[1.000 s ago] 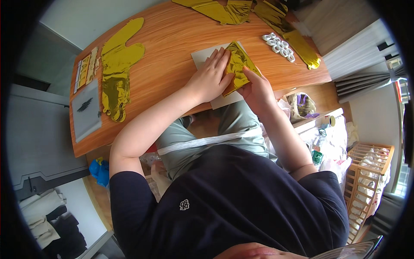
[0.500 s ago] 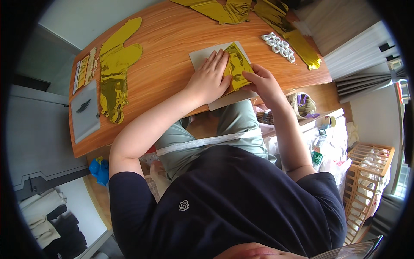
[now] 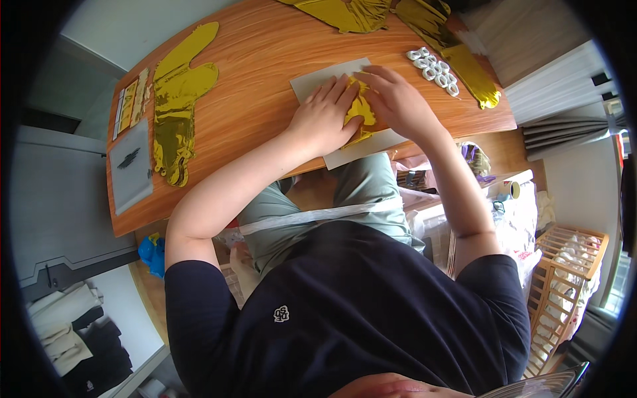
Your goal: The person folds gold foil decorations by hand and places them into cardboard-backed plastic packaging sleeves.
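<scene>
A folded gold foil balloon [image 3: 361, 114] lies on a grey card sheet [image 3: 355, 156] near the table's front edge. My left hand [image 3: 324, 119] rests flat on the foil's left part, fingers stretched out and thumb spread. From the right, my right hand [image 3: 398, 99] reaches over the foil with its fingers extended, their tips touching the upper part beside my left fingers. Between the two hands only a narrow strip of shiny foil shows; the rest is covered.
Flat gold foil balloons lie on the wooden table [image 3: 252, 79]: one at the left [image 3: 176, 99], others along the far side [image 3: 352, 14]. Several small white rolls [image 3: 434, 71] sit at the right. A translucent sheet [image 3: 133, 169] and a small pack [image 3: 129, 106] lie far left.
My right hand has moved up and left, from pinching the foil's right edge to lying over the foil. The foil's right part is folded over to the left. My left hand stays in place.
</scene>
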Demonstrator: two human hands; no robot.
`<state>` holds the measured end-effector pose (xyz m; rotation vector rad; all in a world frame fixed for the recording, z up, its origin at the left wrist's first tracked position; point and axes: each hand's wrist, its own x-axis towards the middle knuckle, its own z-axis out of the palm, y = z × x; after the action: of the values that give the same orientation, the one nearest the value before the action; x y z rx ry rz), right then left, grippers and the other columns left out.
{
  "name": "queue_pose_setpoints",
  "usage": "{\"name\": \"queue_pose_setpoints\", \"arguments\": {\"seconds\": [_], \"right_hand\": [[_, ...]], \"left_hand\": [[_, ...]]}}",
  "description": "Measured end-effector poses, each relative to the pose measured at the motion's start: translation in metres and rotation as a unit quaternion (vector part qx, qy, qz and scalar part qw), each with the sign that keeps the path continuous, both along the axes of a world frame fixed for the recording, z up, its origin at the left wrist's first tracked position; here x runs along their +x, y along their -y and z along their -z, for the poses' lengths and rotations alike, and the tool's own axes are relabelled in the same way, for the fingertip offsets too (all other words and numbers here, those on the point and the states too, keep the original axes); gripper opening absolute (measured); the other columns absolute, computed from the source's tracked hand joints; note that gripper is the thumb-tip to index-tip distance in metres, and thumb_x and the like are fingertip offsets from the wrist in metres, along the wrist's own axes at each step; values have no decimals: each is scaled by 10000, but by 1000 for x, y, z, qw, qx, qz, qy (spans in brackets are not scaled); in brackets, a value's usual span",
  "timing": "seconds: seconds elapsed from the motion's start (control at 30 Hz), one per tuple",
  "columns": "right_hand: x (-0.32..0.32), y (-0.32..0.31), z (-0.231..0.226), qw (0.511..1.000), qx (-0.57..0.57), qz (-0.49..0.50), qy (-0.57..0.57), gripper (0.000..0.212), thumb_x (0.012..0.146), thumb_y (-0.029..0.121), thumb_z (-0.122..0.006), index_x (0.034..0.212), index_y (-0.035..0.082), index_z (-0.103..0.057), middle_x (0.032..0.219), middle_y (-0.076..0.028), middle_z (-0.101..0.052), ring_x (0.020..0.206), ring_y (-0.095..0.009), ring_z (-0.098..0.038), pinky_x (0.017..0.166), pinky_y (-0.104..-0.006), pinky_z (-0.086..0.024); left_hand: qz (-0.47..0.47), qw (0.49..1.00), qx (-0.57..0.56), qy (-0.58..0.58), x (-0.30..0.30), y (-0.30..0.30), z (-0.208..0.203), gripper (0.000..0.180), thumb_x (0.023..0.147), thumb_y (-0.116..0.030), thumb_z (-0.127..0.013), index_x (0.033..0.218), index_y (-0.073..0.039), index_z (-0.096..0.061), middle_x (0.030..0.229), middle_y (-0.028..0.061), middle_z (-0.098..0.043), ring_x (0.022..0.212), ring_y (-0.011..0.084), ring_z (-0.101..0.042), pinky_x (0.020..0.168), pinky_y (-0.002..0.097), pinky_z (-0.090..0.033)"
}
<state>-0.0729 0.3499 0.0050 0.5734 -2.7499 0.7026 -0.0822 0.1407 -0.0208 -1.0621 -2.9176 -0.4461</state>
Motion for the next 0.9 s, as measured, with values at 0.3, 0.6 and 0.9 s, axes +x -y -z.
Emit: {"name": "queue_pose_setpoints", "arguments": {"seconds": [0.3,0.6,0.9], "right_hand": [[-15,3,27,987,30,-145,59,621,1056,326,-542,1579,45,-358,1562,-187,-468,1462,-371,-414,1218,-451,-333],[-12,-2,41,984,135,-120,8,704,1062,490,-484,1624,110,-296,1668,-122,-327,1560,-321,-252,1281,-477,-190],[-15,-7,33,973,195,-128,-2,1014,872,756,-579,1620,127,-308,1681,-99,-306,1564,-347,-231,1279,-526,-169]], "left_hand": [[50,991,117,-30,-8,14,28,746,1039,-522,-506,1525,21,-346,1626,302,-291,1543,411,-256,1267,518,-219],[42,998,-34,-37,-3,39,17,1057,922,-772,-509,1622,-27,-243,1691,193,-236,1583,315,-190,1275,533,-166],[40,996,-74,-20,-3,39,2,1139,843,-750,-642,1629,-32,-235,1698,172,-231,1584,272,-203,1281,538,-134]]}}
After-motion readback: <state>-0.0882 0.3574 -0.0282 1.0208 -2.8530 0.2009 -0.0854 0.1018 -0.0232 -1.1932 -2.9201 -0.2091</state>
